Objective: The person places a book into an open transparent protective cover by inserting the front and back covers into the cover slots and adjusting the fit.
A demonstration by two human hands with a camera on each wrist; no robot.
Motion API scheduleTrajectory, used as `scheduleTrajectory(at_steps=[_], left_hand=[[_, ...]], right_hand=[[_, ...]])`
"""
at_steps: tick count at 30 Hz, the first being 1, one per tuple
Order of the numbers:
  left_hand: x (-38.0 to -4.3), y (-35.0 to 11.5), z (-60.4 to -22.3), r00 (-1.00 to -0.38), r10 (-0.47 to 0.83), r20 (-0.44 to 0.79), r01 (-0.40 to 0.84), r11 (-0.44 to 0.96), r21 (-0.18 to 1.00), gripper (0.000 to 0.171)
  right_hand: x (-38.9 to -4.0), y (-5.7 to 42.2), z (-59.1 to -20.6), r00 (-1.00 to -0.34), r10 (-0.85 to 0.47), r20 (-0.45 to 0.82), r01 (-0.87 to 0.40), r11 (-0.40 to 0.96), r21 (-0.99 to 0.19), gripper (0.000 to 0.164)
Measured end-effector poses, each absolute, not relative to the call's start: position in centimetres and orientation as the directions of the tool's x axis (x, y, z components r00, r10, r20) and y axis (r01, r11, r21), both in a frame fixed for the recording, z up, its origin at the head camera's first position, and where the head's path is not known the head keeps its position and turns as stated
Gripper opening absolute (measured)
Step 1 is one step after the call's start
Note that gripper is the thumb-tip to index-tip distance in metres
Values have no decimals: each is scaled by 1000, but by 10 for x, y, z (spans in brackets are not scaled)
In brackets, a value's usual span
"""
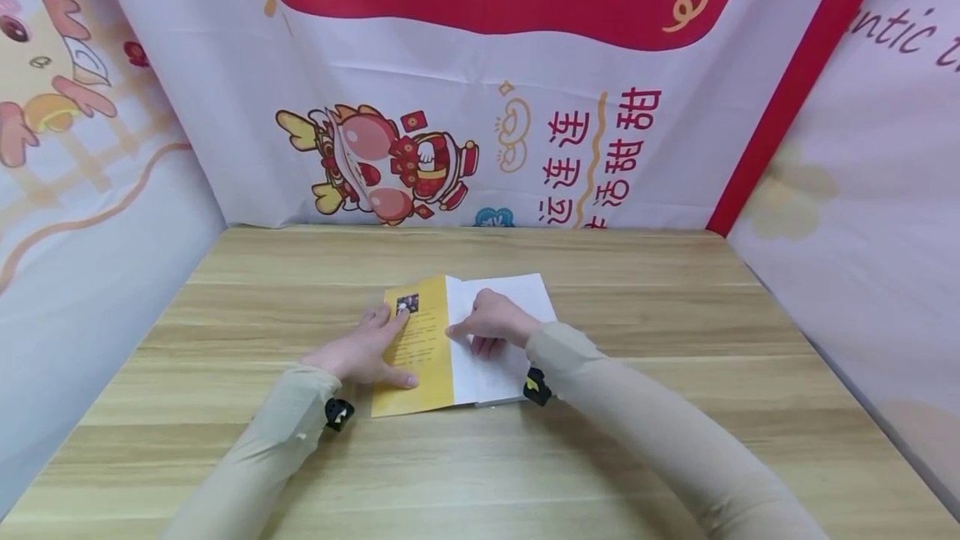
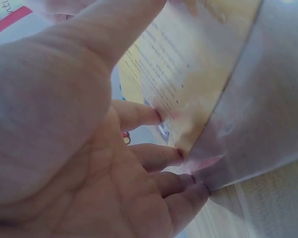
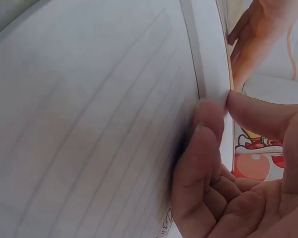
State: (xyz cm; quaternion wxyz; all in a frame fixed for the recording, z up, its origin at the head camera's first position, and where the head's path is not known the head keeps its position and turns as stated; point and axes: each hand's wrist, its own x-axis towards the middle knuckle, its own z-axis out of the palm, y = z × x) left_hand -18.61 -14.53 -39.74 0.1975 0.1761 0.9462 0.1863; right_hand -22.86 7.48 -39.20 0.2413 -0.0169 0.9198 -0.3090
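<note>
A book (image 1: 504, 373) lies spread on the table, its yellow printed flap (image 1: 431, 394) at left and a white page at right. A clear film (image 2: 268, 84) extends past the flap's outer edge. My left hand (image 1: 360, 352) rests on the flap with fingers spread, thumb pointing toward the fold and fingertips near a small photo (image 1: 407, 303). Over the white page, my right hand (image 1: 498, 319) stretches one digit to the fold beside the yellow flap. In the right wrist view, its other fingers (image 3: 201, 158) are bent against the faintly lined page (image 3: 89, 124).
Wood-grained table (image 1: 637, 457) surrounds the book. A printed cloth (image 1: 420, 57) hangs along the back edge, with more cloth (image 1: 862, 290) at both sides. Each forearm has a black wrist device, such as the right one (image 1: 536, 387).
</note>
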Motion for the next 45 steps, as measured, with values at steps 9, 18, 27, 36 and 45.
scheduleTrajectory(at_steps=[9,18,27,36,45], left_hand=[[-188,-145,-398,-861,393,-322,243,875,419,109],[-189,-146,-400,-861,394,-323,236,870,432,110],[-190,-148,-399,-861,392,-324,230,869,438,111],[-188,-149,-398,-862,398,-314,239,865,441,111],[-189,-148,-399,-861,397,-319,237,867,438,111]], right_hand=[[-229,75,-389,-880,-197,-431,78,837,-542,42],[-232,79,-384,-848,-270,-457,11,852,-524,38],[-234,79,-381,-808,-308,-502,-19,866,-500,39],[-232,76,-383,-812,-301,-500,-21,872,-490,38],[-231,74,-383,-819,-273,-506,7,875,-483,37]])
